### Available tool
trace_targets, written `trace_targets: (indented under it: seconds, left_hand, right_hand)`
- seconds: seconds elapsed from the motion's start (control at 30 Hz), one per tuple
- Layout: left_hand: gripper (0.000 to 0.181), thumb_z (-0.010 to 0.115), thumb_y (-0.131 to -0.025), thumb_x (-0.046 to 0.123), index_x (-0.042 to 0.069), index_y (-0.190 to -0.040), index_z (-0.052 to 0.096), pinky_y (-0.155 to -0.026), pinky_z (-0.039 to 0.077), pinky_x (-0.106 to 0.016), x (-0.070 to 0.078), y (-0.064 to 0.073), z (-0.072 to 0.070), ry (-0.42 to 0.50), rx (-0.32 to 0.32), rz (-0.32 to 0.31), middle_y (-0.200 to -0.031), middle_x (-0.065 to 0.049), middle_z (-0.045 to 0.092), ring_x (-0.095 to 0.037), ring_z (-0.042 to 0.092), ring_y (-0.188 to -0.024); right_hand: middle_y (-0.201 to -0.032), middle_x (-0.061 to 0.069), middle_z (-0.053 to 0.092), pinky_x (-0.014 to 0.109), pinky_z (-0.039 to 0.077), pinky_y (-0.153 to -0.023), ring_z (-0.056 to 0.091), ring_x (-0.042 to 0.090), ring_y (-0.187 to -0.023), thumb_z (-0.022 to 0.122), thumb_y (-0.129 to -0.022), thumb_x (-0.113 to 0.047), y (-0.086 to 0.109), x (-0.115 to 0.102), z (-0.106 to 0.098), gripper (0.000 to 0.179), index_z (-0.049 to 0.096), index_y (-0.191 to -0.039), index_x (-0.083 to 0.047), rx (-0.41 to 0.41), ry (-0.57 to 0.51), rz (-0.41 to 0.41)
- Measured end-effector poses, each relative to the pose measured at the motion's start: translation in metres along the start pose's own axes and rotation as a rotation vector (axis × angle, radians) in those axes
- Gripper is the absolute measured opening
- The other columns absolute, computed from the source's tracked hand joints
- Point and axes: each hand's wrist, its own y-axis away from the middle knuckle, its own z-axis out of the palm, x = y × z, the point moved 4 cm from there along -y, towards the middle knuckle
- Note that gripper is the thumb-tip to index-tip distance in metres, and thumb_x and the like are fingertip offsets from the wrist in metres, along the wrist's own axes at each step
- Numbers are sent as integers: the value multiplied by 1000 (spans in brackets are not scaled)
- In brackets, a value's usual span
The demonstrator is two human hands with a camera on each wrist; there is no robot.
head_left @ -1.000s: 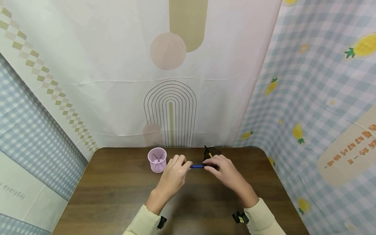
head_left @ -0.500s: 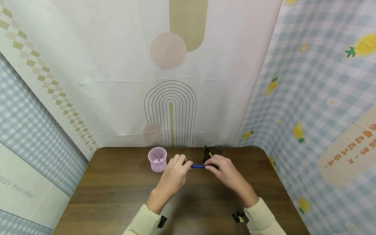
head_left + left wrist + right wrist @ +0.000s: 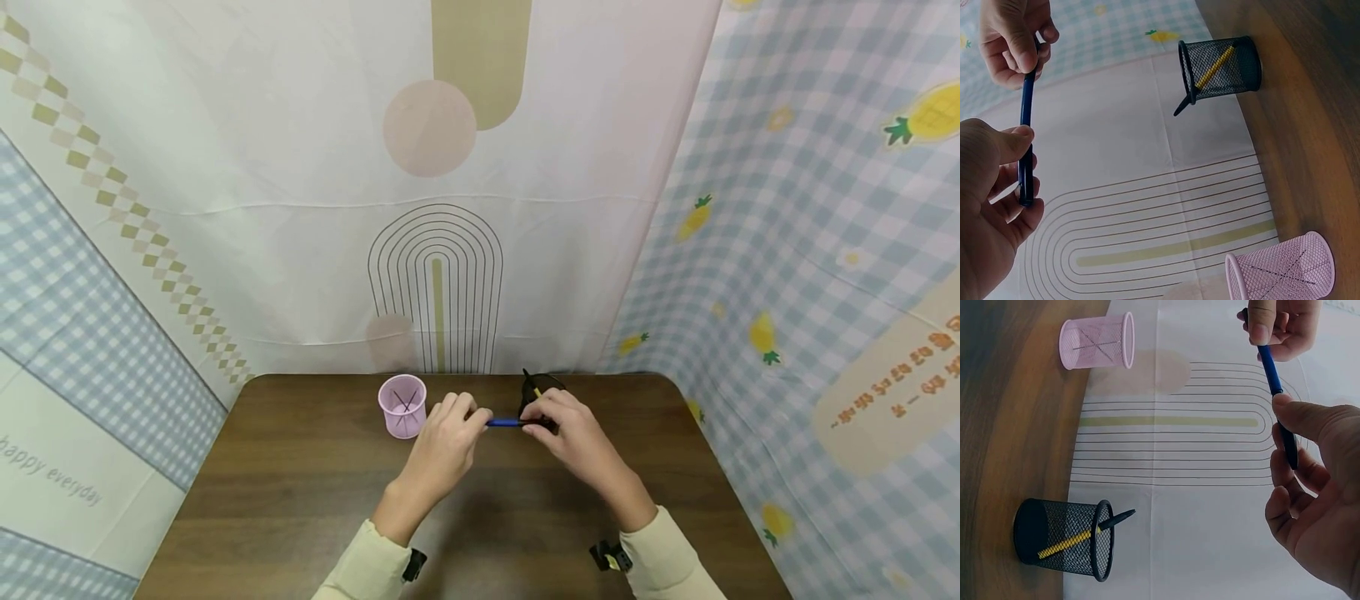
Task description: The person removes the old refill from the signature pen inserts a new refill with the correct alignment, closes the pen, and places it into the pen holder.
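A blue pen (image 3: 505, 422) with a dark, tapered end is held level between both hands above the table. My left hand (image 3: 446, 442) pinches its left end between thumb and fingers. The dark end sits between the thumb and fingers of my right hand (image 3: 573, 437). In the right wrist view that dark end (image 3: 1288, 447) extends past the right thumb. Behind the right hand stands a black mesh pen cup (image 3: 1250, 65), partly hidden in the head view. A yellow pen with a black end (image 3: 1069, 542) leans inside it. Left of the left hand stands a pink mesh cup (image 3: 402, 425).
Both cups stand near the far edge of the brown wooden table (image 3: 300, 500). A white patterned cloth (image 3: 300, 275) hangs behind that edge. Blue checked cloth (image 3: 750, 250) hangs along the right side, with more at the left.
Both hands keep their hold on the blue pen and stay almost in place. The head view has shifted very slightly; the cups have not moved.
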Motion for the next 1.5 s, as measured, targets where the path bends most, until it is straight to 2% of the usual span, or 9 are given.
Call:
trace_targets:
  seconds: [0.17, 0.53, 0.87, 1.07, 1.23, 1.37, 1.5]
  left_hand:
    - [12, 76, -88, 9, 9, -98, 69, -67, 43, -34, 0, 0, -1, 6, 9, -6, -88, -3, 56, -22, 52, -79]
    - [14, 78, -88, 10, 12, -99, 69, -68, 44, -33, 0, 0, 0, 25, -10, -33, -89, -1, 56, -21, 53, -80]
    - [13, 77, -88, 10, 11, -99, 69, -68, 44, -34, 0, -1, -1, 31, -2, -23, -90, -2, 56, -22, 54, -81]
    - [12, 76, -89, 9, 10, -99, 69, -69, 44, -34, -1, -2, -1, 28, -6, -16, -90, -2, 56, -22, 53, -81]
    - [12, 77, -89, 10, 11, -99, 69, -69, 44, -33, -1, -1, 0, 25, -16, -15, -90, -2, 56, -21, 52, -82]
    - [11, 76, -90, 10, 11, -98, 69, -69, 44, -33, -1, -1, 0, 26, -13, -14, -89, -2, 56, -21, 52, -81]
    - [12, 77, -89, 10, 11, -98, 69, -69, 44, -33, 0, 0, 1, 24, -6, -12, -89, -2, 56, -21, 52, -81]
  right_hand:
    - [-99, -7, 67, 28, 55, -75, 60, 9, -91, 86, -81, -9, 0, -2, 2, 24, 71, -96, -19, 23, 19, -6]
    - [-98, -7, 67, 30, 55, -77, 60, 10, -93, 87, -78, -6, 1, -4, 2, 28, 69, -96, -18, 35, 35, 10]
    - [-105, -4, 68, 30, 55, -78, 61, 14, -92, 91, -75, -12, 0, -2, -5, 38, 72, -108, -15, 17, 58, 23]
    - [-107, -6, 71, 30, 52, -76, 59, 15, -91, 85, -84, -20, -1, 4, -7, 31, 74, -113, -19, -54, 16, 79]
    - [-104, -13, 70, 31, 49, -77, 56, 10, -93, 74, -94, -28, -2, 7, -6, 22, 78, -114, -22, -149, 13, 131]
    - [-99, -14, 70, 30, 47, -77, 55, 8, -90, 71, -97, -27, -3, 8, -5, 17, 80, -110, -22, -185, 26, 125]
    - [-91, -12, 69, 26, 48, -71, 53, 6, -80, 73, -96, -20, -5, 7, -5, 11, 80, -103, -18, -169, 5, 78]
